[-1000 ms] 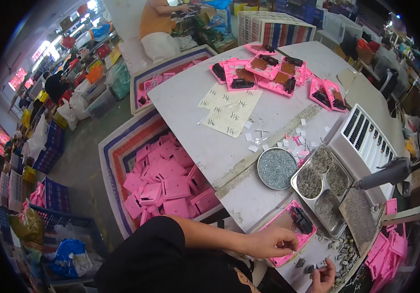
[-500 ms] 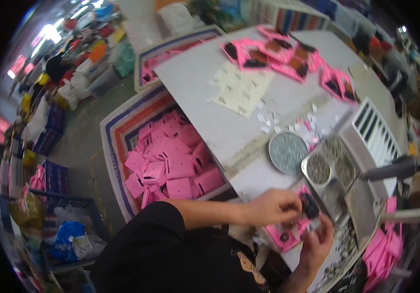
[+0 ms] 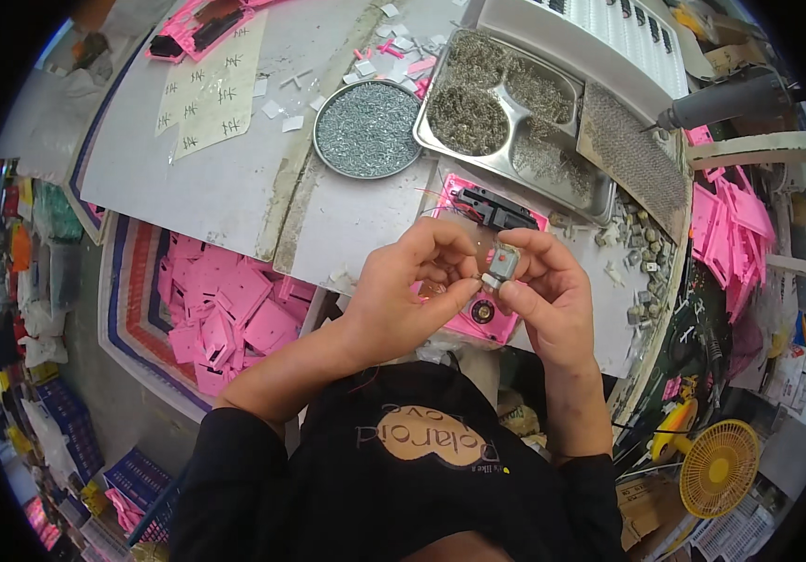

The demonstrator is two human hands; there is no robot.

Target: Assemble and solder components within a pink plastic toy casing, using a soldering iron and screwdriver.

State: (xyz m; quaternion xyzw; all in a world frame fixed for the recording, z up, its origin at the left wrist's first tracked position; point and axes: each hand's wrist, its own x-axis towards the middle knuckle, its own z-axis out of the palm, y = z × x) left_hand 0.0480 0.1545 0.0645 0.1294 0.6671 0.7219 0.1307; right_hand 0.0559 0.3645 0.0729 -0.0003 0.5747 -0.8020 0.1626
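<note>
Head view: moved in from the loose metal parts [image 3: 651, 267], the right hand [image 3: 553, 292] is now gripping a motor-like part [image 3: 504, 263] above the pink housing [image 3: 499, 332]; the left hand [image 3: 410, 288] is pinching beside it, contents unclear, work apparently shifting from picking up to close handling

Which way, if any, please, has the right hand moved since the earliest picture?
Yes: the right hand moved leftward relative to the divided steel tray, from beside the pink casing to over its edge.
</note>
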